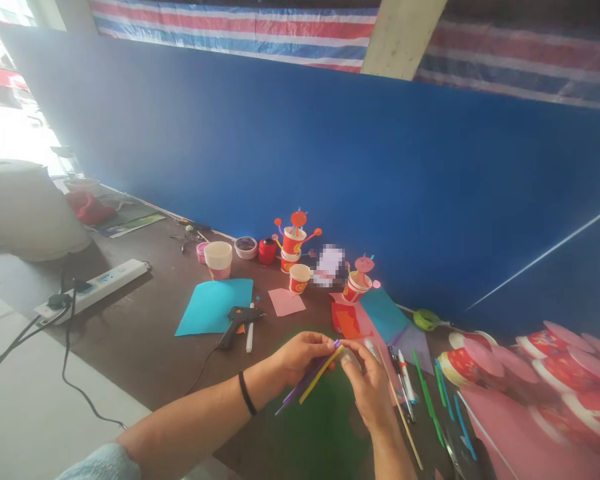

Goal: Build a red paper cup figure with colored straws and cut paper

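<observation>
Both hands meet over the near part of the brown table. Between finger and thumb, my left hand (307,353) grips a few thin craft strips that look like pipe cleaners: purple pipe cleaners (300,385) and a yellow pipe cleaner (316,380). Their free ends hang down to the lower left. Pinching at their upper ends is my right hand (367,377), its fingers closed around the tips. A black glue gun (239,323) lies to the left of the hands, beside a white stick (250,328). Green pipe cleaners (427,393) and blue pipe cleaners (464,423) lie to the right.
Decorated paper cups (294,240) stand at the back, with another cup figure (359,287) to their right. Stacked cups (219,260) stand behind blue paper (215,303). A power strip (97,290) lies left. Several red cups (570,367) crowd the right, behind pink paper (510,427).
</observation>
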Tool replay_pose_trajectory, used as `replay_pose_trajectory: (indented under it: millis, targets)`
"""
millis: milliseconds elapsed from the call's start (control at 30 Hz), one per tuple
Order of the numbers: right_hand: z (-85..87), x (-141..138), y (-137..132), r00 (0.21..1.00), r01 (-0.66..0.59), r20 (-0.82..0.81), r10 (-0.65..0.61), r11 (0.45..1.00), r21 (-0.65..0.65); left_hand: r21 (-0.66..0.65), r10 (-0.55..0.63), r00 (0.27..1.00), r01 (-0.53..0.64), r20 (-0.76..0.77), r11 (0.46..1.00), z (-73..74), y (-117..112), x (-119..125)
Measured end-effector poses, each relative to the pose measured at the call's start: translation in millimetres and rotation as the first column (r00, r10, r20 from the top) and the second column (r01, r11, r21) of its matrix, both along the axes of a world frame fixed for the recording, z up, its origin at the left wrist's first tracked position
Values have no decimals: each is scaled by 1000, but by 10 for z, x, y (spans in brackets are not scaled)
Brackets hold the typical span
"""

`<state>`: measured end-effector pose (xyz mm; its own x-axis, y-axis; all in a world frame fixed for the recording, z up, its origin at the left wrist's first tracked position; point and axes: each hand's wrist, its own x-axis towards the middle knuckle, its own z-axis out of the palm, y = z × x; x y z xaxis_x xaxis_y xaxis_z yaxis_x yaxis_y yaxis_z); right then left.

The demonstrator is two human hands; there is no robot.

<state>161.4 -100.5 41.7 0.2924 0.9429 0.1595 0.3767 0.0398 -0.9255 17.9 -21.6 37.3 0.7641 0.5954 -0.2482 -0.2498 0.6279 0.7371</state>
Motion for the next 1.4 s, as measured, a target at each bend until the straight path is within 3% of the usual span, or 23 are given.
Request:
replay_pose_trajectory:
  millis: [333, 500, 600, 767, 933, 1033, 1167, 1267, 1333, 1400]
  targets:
    - [-124, 58, -16, 978, -48, -206, 33, 997, -67, -88, -32, 997, 26, -65, 996, -94, -71, 43]
    - [-139, 91, -62, 989, -69, -129, 65, 997, -33, -17, -41, 992, 39, -120, 999, -106, -79, 63]
    - [-161, 145, -90, 997, -26, -68, 26, 1000, 3, 118, -46, 972, 75, -232, 990, -75, -33, 123]
    - [-259, 262, -159, 999, 30, -11, -30, 1000, -6, 442, -60, 896, 274, -440, 854, -39, 14, 294]
    - [-374, 526, -403, 986, 155, 70, -150, 985, -72, 479, -115, 821, 434, -559, 763, -34, 26, 410]
    - [-421, 860, -741, 931, 336, 200, -306, 932, -136, 482, -120, 797, 469, -592, 740, 17, 76, 431]
    - [-465, 1256, -1284, 785, 570, 411, -463, 799, -190, 464, -135, 791, 478, -597, 746, 58, 175, 422]
    - [-530, 1398, -1562, 728, 627, 527, -440, 738, -250, 441, -142, 764, 502, -630, 744, 56, 234, 397]
    - [-595, 1456, -1656, 688, 636, 633, -355, 715, -290, 431, -123, 737, 513, -665, 743, 75, 266, 373]
    - [-664, 1518, -1699, 690, 632, 655, -309, 698, -337, 417, -103, 708, 520, -698, 746, 125, 305, 345]
